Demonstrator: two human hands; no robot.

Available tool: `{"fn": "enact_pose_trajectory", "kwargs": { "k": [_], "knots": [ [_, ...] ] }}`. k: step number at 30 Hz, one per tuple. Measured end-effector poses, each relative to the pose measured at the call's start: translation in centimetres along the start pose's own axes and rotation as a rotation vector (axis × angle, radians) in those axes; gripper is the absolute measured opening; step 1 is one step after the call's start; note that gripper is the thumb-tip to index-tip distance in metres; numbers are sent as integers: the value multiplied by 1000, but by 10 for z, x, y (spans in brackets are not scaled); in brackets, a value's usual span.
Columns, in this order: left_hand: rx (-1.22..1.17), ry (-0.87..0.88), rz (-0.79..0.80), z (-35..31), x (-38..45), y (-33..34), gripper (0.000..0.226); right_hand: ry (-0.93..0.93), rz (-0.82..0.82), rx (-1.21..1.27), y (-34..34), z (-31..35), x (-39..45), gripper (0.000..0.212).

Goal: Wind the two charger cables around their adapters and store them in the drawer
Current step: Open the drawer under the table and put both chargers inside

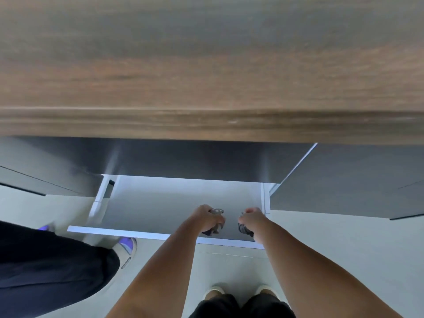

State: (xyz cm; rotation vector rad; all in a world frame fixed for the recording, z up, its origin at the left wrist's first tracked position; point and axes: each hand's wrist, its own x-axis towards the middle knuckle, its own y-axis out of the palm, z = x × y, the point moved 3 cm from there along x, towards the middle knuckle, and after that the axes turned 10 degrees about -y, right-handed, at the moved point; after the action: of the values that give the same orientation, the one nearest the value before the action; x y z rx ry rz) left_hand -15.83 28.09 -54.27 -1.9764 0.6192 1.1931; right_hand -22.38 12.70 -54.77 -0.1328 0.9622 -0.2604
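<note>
Both hands, left hand and right hand, are each clenching a wound charger over the drawer at 6 o'clock; releasing loosely risks unwinding.

A: A wooden countertop is seen across the whole upper half, brown grain, thick front edge.

B: Noted. Dark grey cabinet fronts are found beneath it, to left and right.

A: The floor is recorded as pale, greenish-grey, smooth; faint tile joints are made out near the middle.

B: Light is judged soft and even, with a dim sheen on the cabinet fronts. At the left edge, a second person's dark trouser leg and a white shoe with purple trim are seen on the floor.
</note>
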Motion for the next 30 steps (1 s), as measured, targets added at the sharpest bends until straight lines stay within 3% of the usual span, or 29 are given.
{"fn": "enact_pose_trajectory", "kwargs": {
  "k": [4,9,12,15,18,20,25,27,30],
  "knots": [
    [77,-29,55,4,23,13,10,16,25,3,10,-9,16,39],
    [197,39,51,5,46,20,25,-26,66,-36,11,-16,35,28],
    [223,70,33,9,57,20,29,-9,147,-173,14,-21,38,13],
    [310,73,12,12,68,21,32,-40,222,-307,15,-19,42,11],
    [420,93,-66,10,70,18,40,-61,228,-341,13,-15,45,38],
    [440,106,-121,9,65,15,41,-79,196,-322,9,-11,36,42],
    [168,186,-259,21,13,-9,39,-163,116,-187,-9,3,0,46],
    [57,231,-330,33,-22,-21,31,-230,59,-202,-19,4,-23,38],
    [-88,205,-385,62,-70,-29,22,-347,-148,-116,-34,-11,-67,24]
  ]
}}
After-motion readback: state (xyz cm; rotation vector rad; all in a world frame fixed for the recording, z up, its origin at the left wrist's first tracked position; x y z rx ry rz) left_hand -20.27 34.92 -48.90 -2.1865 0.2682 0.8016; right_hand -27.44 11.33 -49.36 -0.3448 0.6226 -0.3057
